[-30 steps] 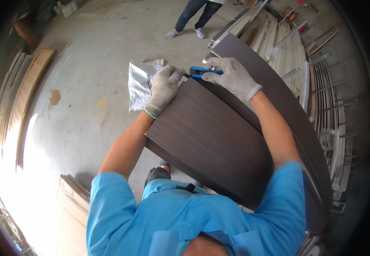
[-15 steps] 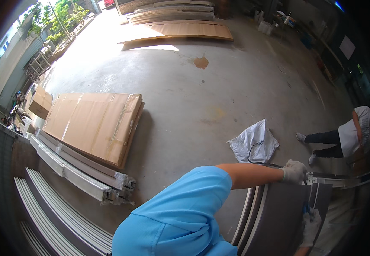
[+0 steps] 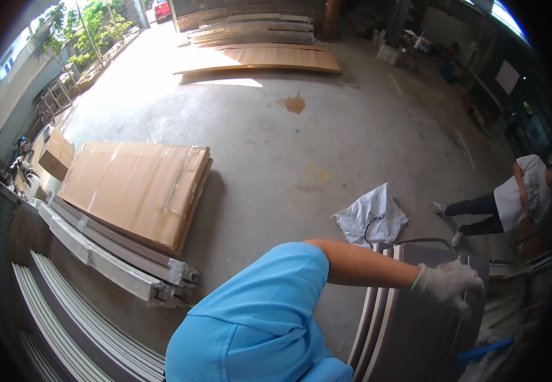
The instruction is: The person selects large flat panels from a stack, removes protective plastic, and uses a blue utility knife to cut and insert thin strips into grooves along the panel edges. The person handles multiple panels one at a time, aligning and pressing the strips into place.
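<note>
My left hand (image 3: 449, 283), in a pale work glove, reaches across a stack of dark grey panels (image 3: 409, 325) with light edges. Its fingers are spread over the top panel near its right edge, and nothing shows in them. A dark cord (image 3: 425, 240) curves over the far end of the stack, close to a crumpled white sheet or sack (image 3: 374, 213) on the floor. Below my left hand, right of the panels, a blue elongated object (image 3: 484, 350) shows; its kind is unclear. My right hand is out of the picture.
Flat cardboard boxes (image 3: 132, 191) and wrapped profiles (image 3: 104, 251) lie on the left, with striped grey-white lengths (image 3: 91, 318) nearer. Another person (image 3: 521, 194) stands at the right. A long flat brown package (image 3: 263, 58) and stacked boards (image 3: 250, 32) lie farther back.
My left hand has moved nearer, from the panels' far end onto the top panel, and its fingers have spread. My right hand, earlier at the panel's right edge with something blue, has left view.
</note>
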`<state>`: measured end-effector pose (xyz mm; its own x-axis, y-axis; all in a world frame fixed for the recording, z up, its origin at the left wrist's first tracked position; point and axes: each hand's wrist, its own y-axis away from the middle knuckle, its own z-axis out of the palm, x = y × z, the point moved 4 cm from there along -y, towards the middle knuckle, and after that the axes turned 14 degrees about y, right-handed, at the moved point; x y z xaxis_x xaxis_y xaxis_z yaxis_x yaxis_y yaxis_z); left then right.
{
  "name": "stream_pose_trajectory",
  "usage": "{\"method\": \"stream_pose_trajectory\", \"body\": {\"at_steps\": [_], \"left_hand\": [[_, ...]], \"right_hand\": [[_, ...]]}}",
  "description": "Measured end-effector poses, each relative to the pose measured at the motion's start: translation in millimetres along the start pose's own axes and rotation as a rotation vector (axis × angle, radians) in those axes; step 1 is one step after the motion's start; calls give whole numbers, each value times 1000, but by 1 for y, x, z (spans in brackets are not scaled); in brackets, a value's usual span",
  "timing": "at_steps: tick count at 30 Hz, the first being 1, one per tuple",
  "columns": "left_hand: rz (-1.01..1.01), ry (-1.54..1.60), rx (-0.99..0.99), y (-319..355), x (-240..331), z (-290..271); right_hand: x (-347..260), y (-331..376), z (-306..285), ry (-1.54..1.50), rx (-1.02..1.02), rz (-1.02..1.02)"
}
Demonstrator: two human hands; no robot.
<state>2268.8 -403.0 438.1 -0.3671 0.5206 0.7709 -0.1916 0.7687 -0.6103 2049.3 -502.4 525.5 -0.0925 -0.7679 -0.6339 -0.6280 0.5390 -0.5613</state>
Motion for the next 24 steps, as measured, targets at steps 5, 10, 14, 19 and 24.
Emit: {"method": "stream_pose_trajectory", "body": {"at_steps": [5, 10, 14, 19, 24], "left_hand": [[-148, 521, -178, 27, 40, 40], [-19, 202, -69, 42, 28, -36], [24, -91, -145, 58, 11, -118], [-75, -304, -305, 78, -15, -201], [-63, -343, -402, 92, -34, -254]], "right_hand": [[-65, -2, 49, 850, 145, -453], [-90, -11, 78, 708, 114, -316], [-102, -26, 131, 896, -371, -102], [-93, -44, 240, 381, -833, -124], [-55, -34, 294, 271, -962, -6]]}}
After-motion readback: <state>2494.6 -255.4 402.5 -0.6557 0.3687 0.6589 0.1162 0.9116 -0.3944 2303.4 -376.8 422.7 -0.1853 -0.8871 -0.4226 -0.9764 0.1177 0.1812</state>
